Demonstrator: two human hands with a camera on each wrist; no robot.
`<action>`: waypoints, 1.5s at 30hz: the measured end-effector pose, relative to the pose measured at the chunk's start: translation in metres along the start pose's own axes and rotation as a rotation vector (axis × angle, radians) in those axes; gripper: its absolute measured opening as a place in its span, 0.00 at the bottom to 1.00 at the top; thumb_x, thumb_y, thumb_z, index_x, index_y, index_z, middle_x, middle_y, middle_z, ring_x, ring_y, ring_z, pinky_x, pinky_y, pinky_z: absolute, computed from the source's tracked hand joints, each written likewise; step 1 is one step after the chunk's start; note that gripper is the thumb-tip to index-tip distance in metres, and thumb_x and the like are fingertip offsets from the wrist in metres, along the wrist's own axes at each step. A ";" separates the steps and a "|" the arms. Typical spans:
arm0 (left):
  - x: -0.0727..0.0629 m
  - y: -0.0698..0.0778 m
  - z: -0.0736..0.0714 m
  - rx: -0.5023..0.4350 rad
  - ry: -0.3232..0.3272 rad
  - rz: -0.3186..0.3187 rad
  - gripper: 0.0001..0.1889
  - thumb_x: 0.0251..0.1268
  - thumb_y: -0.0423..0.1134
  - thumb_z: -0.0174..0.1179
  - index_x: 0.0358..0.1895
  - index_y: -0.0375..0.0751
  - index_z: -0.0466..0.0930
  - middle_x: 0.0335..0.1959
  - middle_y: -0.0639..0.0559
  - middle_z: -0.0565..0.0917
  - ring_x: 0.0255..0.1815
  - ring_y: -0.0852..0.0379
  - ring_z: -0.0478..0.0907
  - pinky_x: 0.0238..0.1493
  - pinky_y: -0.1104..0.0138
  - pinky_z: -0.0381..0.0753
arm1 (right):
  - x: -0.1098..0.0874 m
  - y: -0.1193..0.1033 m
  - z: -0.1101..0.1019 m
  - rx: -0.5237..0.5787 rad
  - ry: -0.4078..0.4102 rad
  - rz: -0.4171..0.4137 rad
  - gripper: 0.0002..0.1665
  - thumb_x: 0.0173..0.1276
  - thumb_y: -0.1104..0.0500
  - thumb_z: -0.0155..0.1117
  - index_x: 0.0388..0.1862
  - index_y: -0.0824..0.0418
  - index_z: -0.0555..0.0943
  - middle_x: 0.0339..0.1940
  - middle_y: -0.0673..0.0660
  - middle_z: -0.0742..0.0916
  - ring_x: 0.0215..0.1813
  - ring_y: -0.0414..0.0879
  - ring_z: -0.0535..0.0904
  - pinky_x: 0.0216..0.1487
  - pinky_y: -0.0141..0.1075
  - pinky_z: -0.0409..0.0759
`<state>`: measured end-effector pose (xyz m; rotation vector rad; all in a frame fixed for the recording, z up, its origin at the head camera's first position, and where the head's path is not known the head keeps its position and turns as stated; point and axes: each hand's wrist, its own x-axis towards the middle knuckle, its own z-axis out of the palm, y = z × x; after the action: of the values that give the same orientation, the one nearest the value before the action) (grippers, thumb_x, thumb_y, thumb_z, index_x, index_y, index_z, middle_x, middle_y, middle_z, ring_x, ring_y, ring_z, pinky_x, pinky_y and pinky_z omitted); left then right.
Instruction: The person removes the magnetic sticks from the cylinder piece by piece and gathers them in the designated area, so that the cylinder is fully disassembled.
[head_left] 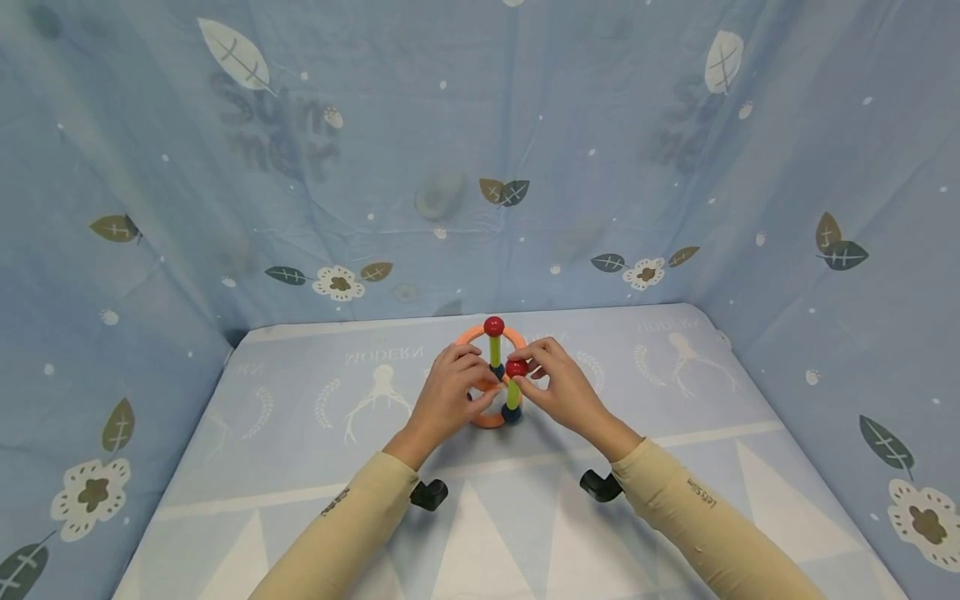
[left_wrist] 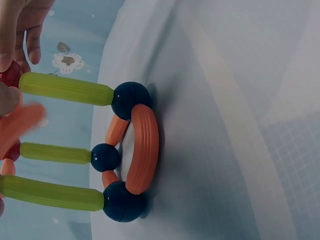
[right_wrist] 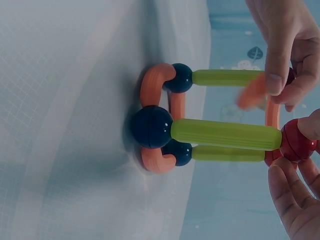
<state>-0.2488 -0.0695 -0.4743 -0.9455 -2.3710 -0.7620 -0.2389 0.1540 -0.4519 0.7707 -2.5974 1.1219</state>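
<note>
Head view: the right hand (head_left: 561, 387) pinches a red ball (head_left: 516, 367) atop a green rod (head_left: 513, 395), near the left hand (head_left: 453, 387). Left wrist: a blue ball (left_wrist: 131, 101) sits at the rod's foot, below the right fingers. Right wrist: the left fingers pinch a blurred orange piece (right_wrist: 251, 93).

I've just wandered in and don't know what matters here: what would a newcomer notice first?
Probably the colourful toy frame on the table, its green sticks joining navy balls below to red balls on top. Next, the right hand pinches the nearest red ball, while the left hand holds a blurred orange piece. Behind hangs a leaf-patterned blue curtain.
</note>
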 end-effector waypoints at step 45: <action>-0.013 -0.011 -0.022 -0.091 0.185 -0.080 0.19 0.58 0.37 0.74 0.53 0.43 0.85 0.58 0.48 0.79 0.62 0.46 0.73 0.64 0.46 0.70 | -0.008 0.003 0.004 -0.029 0.068 0.044 0.35 0.66 0.63 0.74 0.70 0.59 0.72 0.54 0.57 0.79 0.50 0.51 0.80 0.47 0.41 0.85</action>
<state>-0.2434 -0.0961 -0.4698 -0.7836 -2.2398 -0.9527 -0.2336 0.1560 -0.4591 0.6604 -2.5805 1.1004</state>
